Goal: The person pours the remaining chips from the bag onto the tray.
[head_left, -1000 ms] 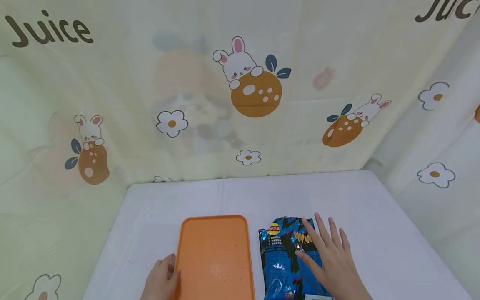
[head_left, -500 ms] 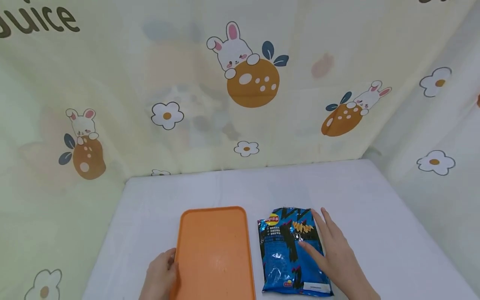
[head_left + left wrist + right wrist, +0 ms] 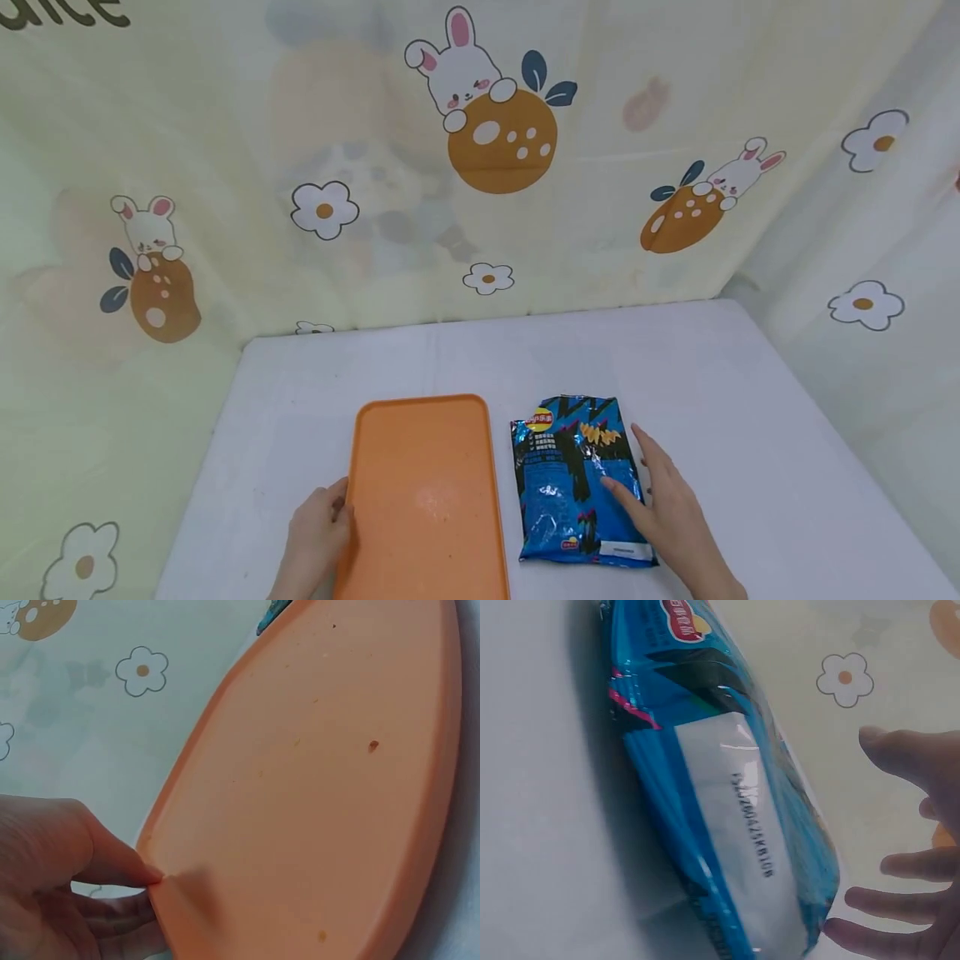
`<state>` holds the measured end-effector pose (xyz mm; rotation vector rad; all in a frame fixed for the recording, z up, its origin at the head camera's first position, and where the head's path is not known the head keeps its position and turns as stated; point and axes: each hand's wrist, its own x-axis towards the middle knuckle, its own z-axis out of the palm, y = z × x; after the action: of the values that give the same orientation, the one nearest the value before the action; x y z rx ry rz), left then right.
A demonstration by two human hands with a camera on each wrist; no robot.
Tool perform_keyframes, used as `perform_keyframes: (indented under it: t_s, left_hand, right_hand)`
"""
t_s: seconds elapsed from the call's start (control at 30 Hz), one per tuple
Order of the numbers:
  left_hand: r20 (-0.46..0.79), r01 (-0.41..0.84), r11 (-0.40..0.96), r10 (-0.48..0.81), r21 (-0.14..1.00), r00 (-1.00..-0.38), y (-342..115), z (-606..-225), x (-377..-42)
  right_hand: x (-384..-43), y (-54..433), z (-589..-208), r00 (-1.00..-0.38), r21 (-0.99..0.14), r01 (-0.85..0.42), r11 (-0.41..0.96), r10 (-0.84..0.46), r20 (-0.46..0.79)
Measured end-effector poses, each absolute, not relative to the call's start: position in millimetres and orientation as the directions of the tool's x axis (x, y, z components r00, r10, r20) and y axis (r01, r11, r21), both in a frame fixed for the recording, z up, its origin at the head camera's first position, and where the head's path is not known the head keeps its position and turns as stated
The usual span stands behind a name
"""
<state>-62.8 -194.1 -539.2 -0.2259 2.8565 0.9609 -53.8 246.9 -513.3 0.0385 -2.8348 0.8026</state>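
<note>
Head view shows an orange tray (image 3: 423, 512) lying lengthwise on a white table (image 3: 690, 367), with a glossy blue snack packet (image 3: 573, 492) just beside it on the right and a narrow strip of the table between the two. The left hand (image 3: 315, 529) pinches the tray's left rim — in the left wrist view the thumb (image 3: 124, 864) presses on top of the edge and the other fingers (image 3: 135, 941) sit outside it, partly hidden. A few dark specks (image 3: 373, 746) dot the tray, and a soft shadow (image 3: 199, 900) falls near the pinched edge. The right hand (image 3: 671, 512) is at the packet's right side, its fingers spread and its thumb reaching over the front of the packet; whether any fingertip touches it cannot be told. In the right wrist view the packet shows a white label (image 3: 720, 787) with a line of dark print. Its far end bears a round yellow-and-red logo (image 3: 540, 418) and a picture of wavy chips (image 3: 600, 434). Behind the table hangs a cream curtain (image 3: 225, 100), printed with rabbits (image 3: 461, 75), orange fruit (image 3: 502, 150) and white flowers (image 3: 325, 210).
</note>
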Motion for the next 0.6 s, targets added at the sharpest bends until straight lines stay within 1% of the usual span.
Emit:
perform_keyframes:
  t_s: [0.07, 0.17, 0.27, 0.47, 0.6]
  left_hand:
    - [-0.163, -0.184, 0.788, -0.108, 0.587, -0.981, -194.1, -539.5, -63.5]
    - [-0.165, -0.192, 0.799, -0.117, 0.570, -0.979, -193.9, -540.7, -64.4]
    - [-0.164, -0.198, 0.807, -0.127, 0.556, -0.978, -192.5, -541.1, -65.0]
    - [-0.171, -0.215, 0.812, -0.144, 0.543, -0.975, -188.9, -538.0, -64.2]
    - [-0.170, -0.213, 0.816, -0.143, 0.537, -0.975, -188.7, -538.6, -63.6]
  right_hand:
    - [-52.5, 245.9, -516.2, -0.985, -0.546, -0.047, 0.837, 0.053, 0.165]
    - [-51.4, 243.3, -519.5, -0.993, -0.591, 0.041, 0.806, 0.097, 0.063]
    - [-52.0, 241.4, -521.2, -0.988, -0.623, 0.141, 0.770, 0.153, -0.034]
    - [-53.9, 239.6, -522.3, -0.946, -0.687, 0.322, 0.651, 0.245, -0.212]
    - [-54.1, 239.4, -524.3, -0.916, -0.717, 0.400, 0.571, 0.269, -0.297]
